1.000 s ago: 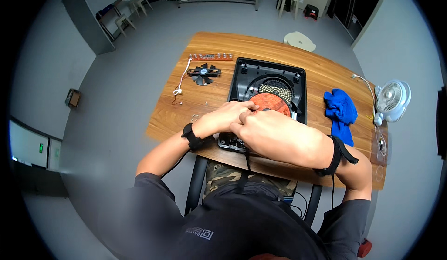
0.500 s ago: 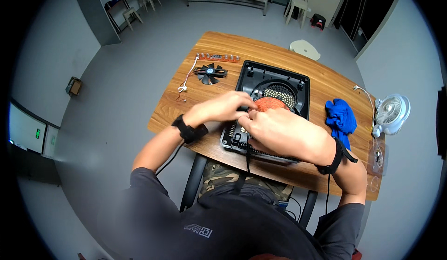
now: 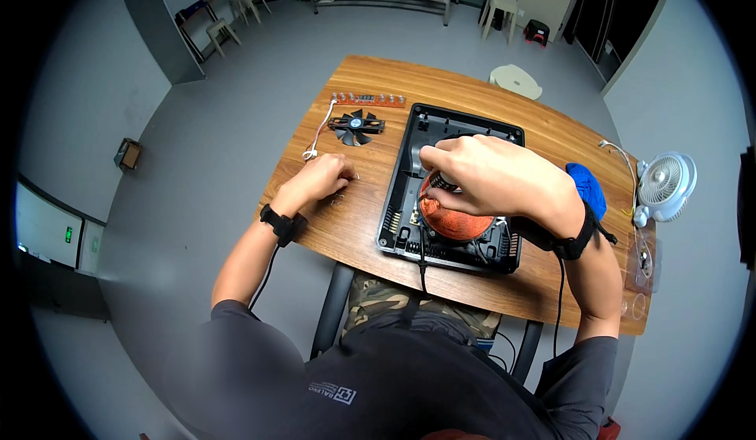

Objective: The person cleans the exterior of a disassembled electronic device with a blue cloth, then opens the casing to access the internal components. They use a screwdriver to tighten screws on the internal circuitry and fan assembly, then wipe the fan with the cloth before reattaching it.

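A black open appliance housing [image 3: 400, 196] lies on the table in front of me, with a round orange-red wire coil [image 3: 461, 223] seated in it. My right hand [image 3: 492, 174] is over the coil's upper part, thumb and forefinger curved and apart, with dark parts showing in the gap. Whether its fingertips touch the coil is not clear. Left of the housing, my left hand [image 3: 319, 179] is down at the tabletop, fingers curled together. What they hold, if anything, I cannot make out. Small pale bits [image 3: 339, 199] lie just below that hand.
Beyond my left hand are a black fan [image 3: 357, 126] and an orange circuit strip [image 3: 368, 100] with white wires. On the right are a blue cloth [image 3: 584, 188], a small white fan [image 3: 664, 188] and a clear plastic piece [image 3: 644, 265]. The wooden table [image 3: 543, 149] has curved-looking edges.
My left hand has left the coil and moved left to the tabletop. My right hand has risen and shifted away from me, uncovering more of the coil.
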Available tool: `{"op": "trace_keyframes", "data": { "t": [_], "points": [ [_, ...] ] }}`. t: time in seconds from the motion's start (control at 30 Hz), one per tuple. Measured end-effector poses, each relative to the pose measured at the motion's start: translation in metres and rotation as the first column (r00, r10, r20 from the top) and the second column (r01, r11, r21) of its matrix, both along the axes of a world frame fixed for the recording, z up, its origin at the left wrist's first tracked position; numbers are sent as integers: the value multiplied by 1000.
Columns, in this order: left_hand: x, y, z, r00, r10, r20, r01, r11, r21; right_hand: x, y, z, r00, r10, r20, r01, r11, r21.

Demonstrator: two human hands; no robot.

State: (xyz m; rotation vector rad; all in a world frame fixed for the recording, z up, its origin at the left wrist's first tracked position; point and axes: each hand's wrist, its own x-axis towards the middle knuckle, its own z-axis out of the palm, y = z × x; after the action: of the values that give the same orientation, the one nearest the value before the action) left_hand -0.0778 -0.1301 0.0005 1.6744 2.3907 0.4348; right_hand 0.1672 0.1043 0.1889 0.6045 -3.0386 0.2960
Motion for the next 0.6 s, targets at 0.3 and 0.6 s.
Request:
{"op": "trace_keyframes", "data": {
  "t": [0.3, 0.6],
  "points": [
    [8, 22, -19, 979, 158, -125, -162, 987, -17, 2, 11, -2, 997, -50, 55, 54, 995, -82],
    [10, 32, -43, 934, 163, -319, -164, 986, 24, 16, 33, -13, 994, -95, 60, 104, 982, -158]
  ]
}}
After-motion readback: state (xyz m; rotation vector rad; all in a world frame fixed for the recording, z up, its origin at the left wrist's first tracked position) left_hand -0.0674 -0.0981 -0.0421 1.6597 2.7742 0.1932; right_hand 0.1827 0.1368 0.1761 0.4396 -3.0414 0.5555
